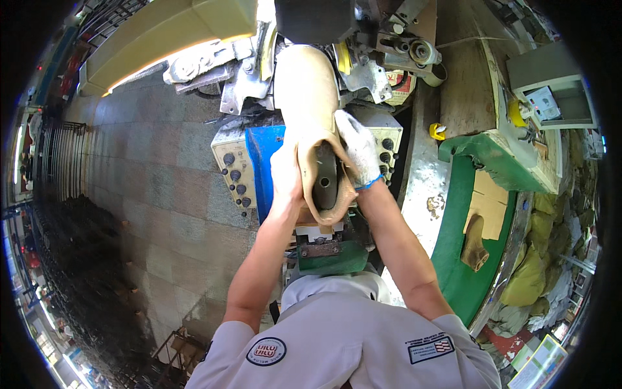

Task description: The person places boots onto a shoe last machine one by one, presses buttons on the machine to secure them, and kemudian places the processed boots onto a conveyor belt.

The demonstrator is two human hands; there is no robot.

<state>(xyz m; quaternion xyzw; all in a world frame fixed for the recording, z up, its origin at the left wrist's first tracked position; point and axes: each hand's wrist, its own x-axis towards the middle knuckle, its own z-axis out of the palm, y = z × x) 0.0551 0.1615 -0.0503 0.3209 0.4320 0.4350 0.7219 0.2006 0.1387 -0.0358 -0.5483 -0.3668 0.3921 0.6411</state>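
Note:
In front of me is a tan leather shoe upper (304, 84), its toe pointing away into a machine. A dark shoe last with a round hole (325, 185) shows inside the opening at the near end. My bare left hand (285, 172) is closed on the upper's left side. On the opposite side, my right hand (358, 149), in a white knit glove with a blue cuff, grips the leather edge. Metal jaws (245, 89) of the machine flank the toe, which lies beneath a dark block (315, 21).
Cream control boxes with black knobs (234, 175) stand either side, a blue panel (262, 146) by the left one. A brown boot (475, 243) lies on cardboard on a green bench (447, 259) at right. A yellow machine cover (168, 39) hangs at upper left.

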